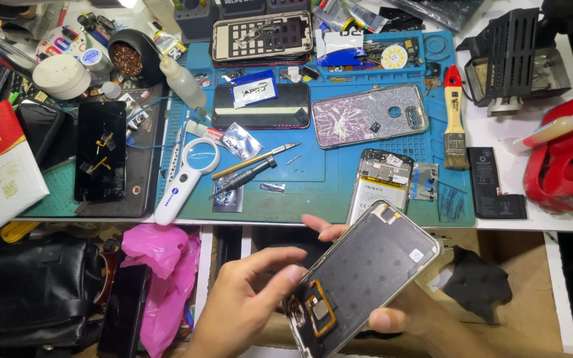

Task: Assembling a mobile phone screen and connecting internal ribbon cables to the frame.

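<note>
1. The left hand (pixel 243 301) comes up from the bottom edge, palm turned sideways, with the thumb and forefinger stretched toward the phone rear panel (pixel 359 275). The fingertips (pixel 294 273) press against the panel's left edge; the other fingers curl loosely below it.
2. The right hand (pixel 392 311) lies mostly hidden under the panel. One fingertip shows above the panel's top left edge and the thumb tip shows at its lower edge, so this hand grips the panel from beneath, pinched between thumb and fingers.
3. The phone rear panel is held in the air just in front of the desk (pixel 532 222) edge, tilted diagonally, its dark inner face upward. A metal frame rims it, and an orange-edged part sits at its lower left corner.
4. On the blue work mat (pixel 326 192), just beyond the panel, lies an opened phone body (pixel 379 182) with its battery showing.
5. Further back on the mat rest a glittery phone case (pixel 369 116) and a dark phone (pixel 260 106) lying side by side.
6. Left of centre lie a white magnifier (pixel 187 182), a screwdriver (pixel 243 178) and a scalpel-like blade (pixel 254 161), close together.
7. A brush with a red handle (pixel 454 119) lies at the mat's right edge, with a loose black battery (pixel 484 176) just beside it on the white desk.
8. Below the desk, a pink plastic bag (pixel 167 272) hangs near the left hand.
</note>
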